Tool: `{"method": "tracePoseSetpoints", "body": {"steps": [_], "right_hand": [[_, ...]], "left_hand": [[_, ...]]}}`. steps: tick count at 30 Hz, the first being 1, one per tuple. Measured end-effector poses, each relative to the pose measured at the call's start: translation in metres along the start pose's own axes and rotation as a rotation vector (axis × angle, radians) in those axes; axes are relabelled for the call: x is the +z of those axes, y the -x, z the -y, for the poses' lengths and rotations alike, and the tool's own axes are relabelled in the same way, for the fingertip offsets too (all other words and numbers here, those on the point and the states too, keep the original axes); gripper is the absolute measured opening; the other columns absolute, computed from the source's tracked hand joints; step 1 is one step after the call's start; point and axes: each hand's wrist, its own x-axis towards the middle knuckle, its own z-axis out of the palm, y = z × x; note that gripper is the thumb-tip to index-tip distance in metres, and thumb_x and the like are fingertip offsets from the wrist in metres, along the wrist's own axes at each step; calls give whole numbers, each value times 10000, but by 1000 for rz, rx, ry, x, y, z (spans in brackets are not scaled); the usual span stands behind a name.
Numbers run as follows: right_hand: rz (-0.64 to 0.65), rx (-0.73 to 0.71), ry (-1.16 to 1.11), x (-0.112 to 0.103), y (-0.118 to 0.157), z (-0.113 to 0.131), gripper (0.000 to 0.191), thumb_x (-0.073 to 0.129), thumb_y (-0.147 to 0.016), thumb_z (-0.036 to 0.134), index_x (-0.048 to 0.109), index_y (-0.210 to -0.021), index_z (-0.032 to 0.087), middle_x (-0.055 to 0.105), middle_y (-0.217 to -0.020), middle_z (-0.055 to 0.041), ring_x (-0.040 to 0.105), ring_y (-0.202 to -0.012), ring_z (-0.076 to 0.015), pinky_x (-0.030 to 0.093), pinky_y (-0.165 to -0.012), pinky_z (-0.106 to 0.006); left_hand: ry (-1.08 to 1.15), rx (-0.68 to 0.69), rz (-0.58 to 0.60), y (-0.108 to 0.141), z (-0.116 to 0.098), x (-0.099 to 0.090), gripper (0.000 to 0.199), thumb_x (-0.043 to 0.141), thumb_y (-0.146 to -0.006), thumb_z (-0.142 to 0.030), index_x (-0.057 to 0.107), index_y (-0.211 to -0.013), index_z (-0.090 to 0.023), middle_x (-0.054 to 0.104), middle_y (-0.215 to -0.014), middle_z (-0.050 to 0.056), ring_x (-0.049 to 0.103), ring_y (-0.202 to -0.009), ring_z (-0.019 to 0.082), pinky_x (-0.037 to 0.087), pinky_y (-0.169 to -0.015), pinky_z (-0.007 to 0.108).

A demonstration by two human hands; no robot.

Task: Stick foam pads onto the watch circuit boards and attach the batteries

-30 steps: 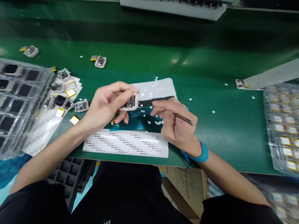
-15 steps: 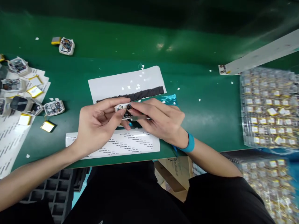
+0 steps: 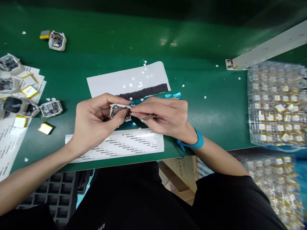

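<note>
Head view: left hand (image 3: 94,119) grip pinches white plastic smartwatch casing (image 3: 117,106), presenting its open interior to slim grey tool (image 3: 146,118) pinched by right hand (image 3: 168,116).

On the counter (image 3: 211,127) before us, a label sheet (image 3: 115,148) lies nearest, a backing sheet (image 3: 127,78) lies behind it, open watch housings (image 3: 51,108) lie to our left, and bagged parts (image 3: 275,105) lie to our right.

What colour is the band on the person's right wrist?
The wristband is turquoise blue, clearest in the head view.
</note>
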Motion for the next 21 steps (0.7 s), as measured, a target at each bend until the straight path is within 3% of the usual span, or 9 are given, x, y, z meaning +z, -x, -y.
{"method": "tracePoseSetpoints", "body": {"steps": [4, 7, 11, 15, 19, 21], "right_hand": [[-67, 75, 20, 3, 0, 2, 64, 693, -988, 126, 724, -1026, 167, 788, -896, 13, 738, -766, -87, 597, -665, -199], [-70, -27, 123, 5, 4, -1, 127, 664, -997, 91, 716, -1091, 160, 797, -992, -8, 755, -846, -93, 617, -718, -197], [0, -171, 392, 2, 9, -4, 237, 530, -1024, 41, 671, -1148, 185, 795, -938, 41, 723, -729, -60, 540, -564, -177], [115, -102, 477, -3, 8, -3, 197, 520, -1017, 77, 672, -1119, 152, 784, -887, 27, 706, -684, -73, 485, -498, -223], [151, -89, 512, -8, 6, -3, 316, 502, -1036, 83, 667, -1277, 201, 811, -1054, 29, 758, -823, -78, 527, -562, -200], [168, -136, 531, -10, 4, -2, 344, 476, -1044, 47, 681, -1264, 213, 813, -1114, 38, 758, -815, -69, 522, -546, -197]], "left_hand": [[-18, -55, 53, 0, -1, 0, 106, 770, -844, -147, 812, -933, -187, 707, -645, -9, 541, -473, 93, 388, -406, 222], [22, -148, 127, -2, -3, -2, 71, 766, -831, -149, 794, -889, -179, 698, -644, -13, 508, -430, 79, 359, -384, 217], [33, -212, 146, -3, -5, -2, 38, 773, -836, -177, 785, -865, -198, 668, -616, -19, 464, -395, 78, 296, -345, 225], [27, -239, 128, -3, -2, -3, 55, 779, -848, -206, 796, -897, -225, 647, -560, -23, 488, -372, 97, 304, -321, 224], [44, -261, 78, -3, 1, -3, 187, 820, -804, -213, 756, -979, -231, 720, -683, 4, 526, -397, 105, 379, -338, 233], [65, -274, 91, -3, 2, -3, 242, 834, -773, -186, 723, -983, -232, 742, -732, 11, 540, -408, 106, 375, -333, 234]]}}
